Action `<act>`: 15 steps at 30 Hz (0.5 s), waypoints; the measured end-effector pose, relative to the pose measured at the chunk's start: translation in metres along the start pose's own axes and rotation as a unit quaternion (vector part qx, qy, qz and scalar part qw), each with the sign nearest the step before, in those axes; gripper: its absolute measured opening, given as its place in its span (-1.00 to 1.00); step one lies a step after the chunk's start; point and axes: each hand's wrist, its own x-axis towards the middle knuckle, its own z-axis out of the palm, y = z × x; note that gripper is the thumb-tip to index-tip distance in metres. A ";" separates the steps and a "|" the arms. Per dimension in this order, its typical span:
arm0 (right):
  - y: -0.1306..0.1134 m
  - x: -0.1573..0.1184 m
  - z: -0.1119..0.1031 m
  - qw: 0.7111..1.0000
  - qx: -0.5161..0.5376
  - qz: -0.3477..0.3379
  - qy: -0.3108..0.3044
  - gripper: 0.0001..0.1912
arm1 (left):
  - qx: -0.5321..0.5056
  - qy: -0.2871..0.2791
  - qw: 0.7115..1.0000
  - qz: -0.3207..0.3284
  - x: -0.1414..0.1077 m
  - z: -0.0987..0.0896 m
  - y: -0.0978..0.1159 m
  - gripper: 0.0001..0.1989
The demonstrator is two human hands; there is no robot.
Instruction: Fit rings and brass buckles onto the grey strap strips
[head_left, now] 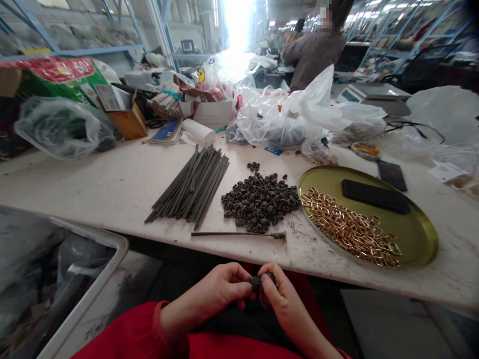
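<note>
My left hand (pixel 222 288) and my right hand (pixel 281 298) are close together just off the table's front edge. Between their fingertips is a short dark piece of strap (pixel 256 281), pinched from both sides. A bit of gold buckle (pixel 276 279) shows at my right fingers; most of the piece is hidden. On the table lies one dark strap with a buckle at its right end (pixel 237 234). Behind it are a bundle of dark straps (pixel 192 187) and a heap of small dark loops (pixel 260 202). Gold buckles (pixel 348 227) fill part of a round tray (pixel 419 234).
A black oblong object (pixel 376 196) lies in the tray, with a dark phone-like slab (pixel 391 175) beside it. Plastic bags (pixel 277 119) and boxes (pixel 127 117) crowd the back. A white bin (pixel 112 259) stands at lower left. A person (pixel 316 52) is behind the table.
</note>
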 end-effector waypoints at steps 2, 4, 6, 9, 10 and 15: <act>-0.004 0.001 0.000 0.995 0.088 0.047 -0.025 -0.73 | -0.058 -0.008 0.998 -0.007 0.000 0.000 0.001 -0.81; -0.009 0.002 0.000 0.972 0.207 0.099 -0.055 -0.77 | -0.120 -0.023 0.992 -0.014 0.000 0.000 0.003 -0.78; -0.013 0.003 0.000 0.943 0.293 0.137 -0.076 -0.77 | -0.180 -0.045 0.982 -0.022 0.000 -0.001 0.002 -0.77; -0.015 0.003 0.000 0.939 0.303 0.143 -0.083 -0.75 | -0.237 -0.084 0.968 -0.030 0.002 -0.002 -0.004 -0.75; -0.014 0.003 0.000 0.949 0.278 0.128 -0.077 -0.75 | -0.235 -0.085 0.968 -0.025 0.003 -0.002 -0.006 -0.75; -0.005 0.003 -0.003 0.988 0.136 0.044 -0.049 -0.73 | -0.138 -0.037 0.989 0.030 0.005 -0.003 -0.012 -0.76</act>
